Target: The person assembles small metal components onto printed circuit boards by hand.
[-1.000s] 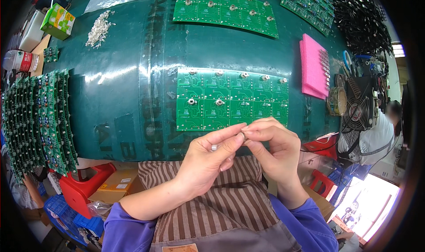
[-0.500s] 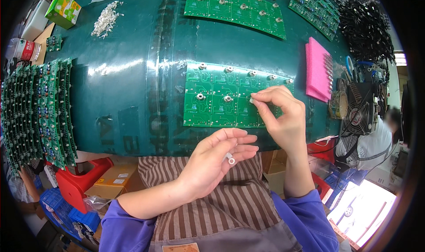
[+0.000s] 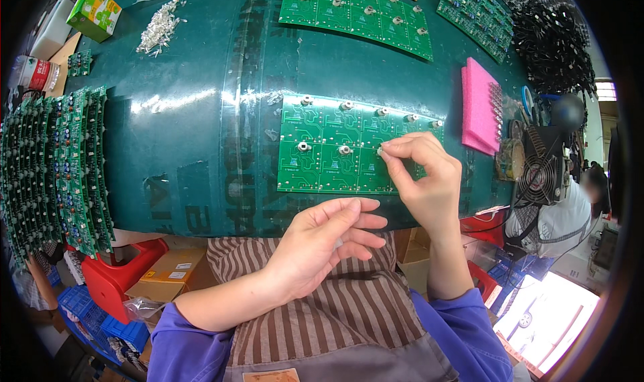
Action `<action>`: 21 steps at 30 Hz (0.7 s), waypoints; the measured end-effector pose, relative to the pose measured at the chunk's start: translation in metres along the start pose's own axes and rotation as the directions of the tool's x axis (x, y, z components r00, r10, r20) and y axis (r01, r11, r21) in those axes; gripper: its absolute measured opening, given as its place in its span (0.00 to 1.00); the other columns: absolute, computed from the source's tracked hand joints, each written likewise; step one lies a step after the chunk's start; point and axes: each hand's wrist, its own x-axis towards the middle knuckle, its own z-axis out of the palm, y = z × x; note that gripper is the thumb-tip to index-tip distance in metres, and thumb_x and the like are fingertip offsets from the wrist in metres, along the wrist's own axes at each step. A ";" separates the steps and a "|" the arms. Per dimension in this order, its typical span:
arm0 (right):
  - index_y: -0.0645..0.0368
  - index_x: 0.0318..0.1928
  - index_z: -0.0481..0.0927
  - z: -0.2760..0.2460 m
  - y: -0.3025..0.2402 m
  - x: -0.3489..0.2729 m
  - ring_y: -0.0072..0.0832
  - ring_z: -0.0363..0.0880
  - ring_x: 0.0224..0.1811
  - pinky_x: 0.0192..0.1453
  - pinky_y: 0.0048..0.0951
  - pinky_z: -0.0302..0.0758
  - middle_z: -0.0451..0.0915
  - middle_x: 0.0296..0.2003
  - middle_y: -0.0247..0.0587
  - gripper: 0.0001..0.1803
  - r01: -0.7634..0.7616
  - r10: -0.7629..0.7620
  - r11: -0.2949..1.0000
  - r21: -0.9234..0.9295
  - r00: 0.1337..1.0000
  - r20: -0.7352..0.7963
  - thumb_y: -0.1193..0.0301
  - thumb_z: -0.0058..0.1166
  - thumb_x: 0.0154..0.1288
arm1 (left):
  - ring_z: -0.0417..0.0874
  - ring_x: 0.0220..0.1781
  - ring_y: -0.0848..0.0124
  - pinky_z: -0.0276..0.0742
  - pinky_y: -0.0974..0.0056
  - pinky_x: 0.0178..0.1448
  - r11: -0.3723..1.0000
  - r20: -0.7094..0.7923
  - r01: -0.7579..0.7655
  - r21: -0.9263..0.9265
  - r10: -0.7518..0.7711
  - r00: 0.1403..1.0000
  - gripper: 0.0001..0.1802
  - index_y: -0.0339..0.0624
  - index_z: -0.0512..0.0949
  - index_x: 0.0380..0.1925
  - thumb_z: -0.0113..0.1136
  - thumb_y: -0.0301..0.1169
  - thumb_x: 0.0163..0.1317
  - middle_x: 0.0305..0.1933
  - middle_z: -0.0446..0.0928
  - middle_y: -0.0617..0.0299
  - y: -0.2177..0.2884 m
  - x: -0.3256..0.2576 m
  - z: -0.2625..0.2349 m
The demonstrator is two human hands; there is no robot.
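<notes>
A green circuit board panel (image 3: 322, 169) lies on the table in front of me, with several small round silvery components (image 3: 345, 150) standing on it. My right hand (image 3: 429, 174) is over the panel's right part, thumb and forefinger pinching a small whitish component (image 3: 380, 152) at the lower row. Its lower end against the board is too small to make out. Below the panel's front edge, my left hand (image 3: 318, 244) is turned palm inward with its fingers loosely curled. A bit of a small white part (image 3: 338, 243) shows in that palm; the rest is hidden by fingers.
A second panel (image 3: 355, 16) lies farther back. On the right are pink foam (image 3: 477, 107) holding a row of components, a fan (image 3: 540, 177) and black cables (image 3: 553, 53). Stacked boards (image 3: 80, 167) stand left. Behind them are a pile of small silvery-white parts (image 3: 159, 30) and a carton (image 3: 94, 13).
My left fingers have curled and turned slightly, so the white ring-ended part in the palm is now mostly hidden. My right hand has shifted very slightly, its pinch still over the same spot.
</notes>
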 end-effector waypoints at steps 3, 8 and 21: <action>0.62 0.29 0.79 0.003 -0.001 -0.004 0.33 0.80 0.35 0.38 0.29 0.76 0.81 0.30 0.40 0.07 0.025 -0.026 0.999 -0.025 0.999 -0.027 0.83 0.61 0.47 | 0.81 0.34 0.72 0.75 0.72 0.30 1.000 -0.009 0.015 0.006 -0.014 1.000 0.18 0.33 0.71 0.48 0.45 0.38 0.70 0.40 0.78 0.54 0.001 -0.001 0.002; 0.62 0.29 0.79 0.003 -0.003 -0.009 0.34 0.79 0.36 0.39 0.30 0.76 0.81 0.31 0.40 0.08 0.036 -0.043 0.996 -0.086 0.996 -0.079 0.82 0.61 0.47 | 0.68 0.22 0.79 0.60 0.75 0.22 0.999 -0.011 0.015 0.041 -0.015 1.000 0.19 0.34 0.72 0.45 0.43 0.40 0.71 0.29 0.75 0.63 0.000 0.000 0.004; 0.62 0.33 0.77 -0.110 0.133 -0.012 0.44 0.70 0.43 0.50 0.39 0.67 0.75 0.35 0.48 0.09 -0.398 0.034 0.745 -0.536 0.824 -0.565 0.71 0.58 0.53 | 0.69 0.25 0.76 0.64 0.72 0.26 0.978 -0.014 -0.071 0.198 0.075 0.997 0.18 0.33 0.70 0.53 0.48 0.33 0.67 0.41 0.78 0.54 -0.008 0.006 0.014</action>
